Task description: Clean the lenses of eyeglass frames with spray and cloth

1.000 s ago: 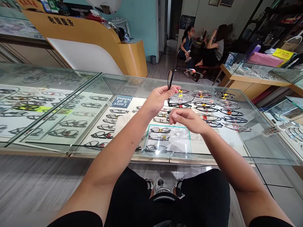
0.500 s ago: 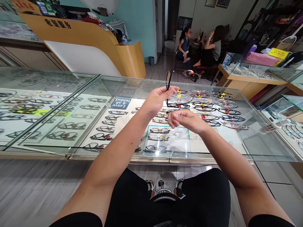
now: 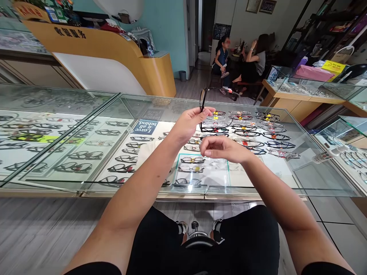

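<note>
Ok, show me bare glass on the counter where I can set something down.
The glass top looks bare between the right forearm and the white bottle, and from the left forearm leftward to the seam. It's crowded around the left hand, its held eyeglasses and the right hand.

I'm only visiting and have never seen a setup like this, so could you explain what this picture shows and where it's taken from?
Gladly. There is no machine at work here, just a person's two bare hands. The camera is worn on that person's head and looks forward and down, which is why the arms reach in from the bottom. The left hand holds a pair of dark-framed glasses up over a glass counter. The right hand is beside it, fingers loosely curled, with nothing visible in it. Beneath the glass lie rows of eyeglasses and a blue sign. A white bottle is toward the right.
</note>
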{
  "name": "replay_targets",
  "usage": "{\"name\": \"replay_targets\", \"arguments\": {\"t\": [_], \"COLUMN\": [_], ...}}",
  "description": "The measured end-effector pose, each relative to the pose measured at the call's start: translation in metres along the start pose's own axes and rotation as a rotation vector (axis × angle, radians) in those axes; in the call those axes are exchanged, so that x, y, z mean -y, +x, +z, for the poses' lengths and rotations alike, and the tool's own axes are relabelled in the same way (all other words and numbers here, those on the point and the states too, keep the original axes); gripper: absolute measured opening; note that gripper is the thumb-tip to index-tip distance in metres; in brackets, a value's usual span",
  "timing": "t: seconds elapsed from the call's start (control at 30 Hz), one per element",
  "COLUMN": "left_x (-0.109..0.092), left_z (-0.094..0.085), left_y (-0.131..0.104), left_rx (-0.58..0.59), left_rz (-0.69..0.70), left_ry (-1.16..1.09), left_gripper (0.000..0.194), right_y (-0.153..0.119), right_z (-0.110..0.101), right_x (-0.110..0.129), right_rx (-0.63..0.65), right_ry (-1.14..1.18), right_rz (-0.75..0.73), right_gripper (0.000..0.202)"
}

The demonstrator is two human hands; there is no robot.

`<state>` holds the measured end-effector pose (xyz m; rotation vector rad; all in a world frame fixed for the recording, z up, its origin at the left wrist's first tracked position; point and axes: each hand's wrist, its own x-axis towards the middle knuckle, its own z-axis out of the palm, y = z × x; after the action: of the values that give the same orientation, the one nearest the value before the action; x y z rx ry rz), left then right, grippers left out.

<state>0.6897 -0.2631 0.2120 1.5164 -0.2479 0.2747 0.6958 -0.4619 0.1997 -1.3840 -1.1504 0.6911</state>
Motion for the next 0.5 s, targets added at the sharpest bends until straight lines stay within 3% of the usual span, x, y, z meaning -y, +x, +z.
{"name": "replay_targets", "arguments": {"t": [0.1,0.23,0.37,0.5], "left_x": [-0.001,-0.006,-0.009,-0.007], "left_z": [0.000,0.002,0.003,0.003], "left_y": [-0.001,-0.004,-0.006,-0.006], "left_rx": [0.015,0.060,0.093,0.101], "left_rz": [0.007,0.014,0.006,-0.006], "left_ry": [-0.003,-0.037,-0.060,-0.046], "left_gripper": [0.050,0.055,0.055,0.055], "right_y": [-0.002,-0.007,-0.008,-0.007], "right_z": [-0.001,-0.004,-0.005,-0.005], "right_x": [0.004,0.014,0.017,0.013], "right_rx": [-0.073,-0.166,-0.168,-0.136], "right_ry": [0.016,0.078,0.036,-0.068], "right_rz": [-0.084,-0.097,-0.092,-0.112], "right_gripper": [0.050,0.037,0.040,0.058]}}
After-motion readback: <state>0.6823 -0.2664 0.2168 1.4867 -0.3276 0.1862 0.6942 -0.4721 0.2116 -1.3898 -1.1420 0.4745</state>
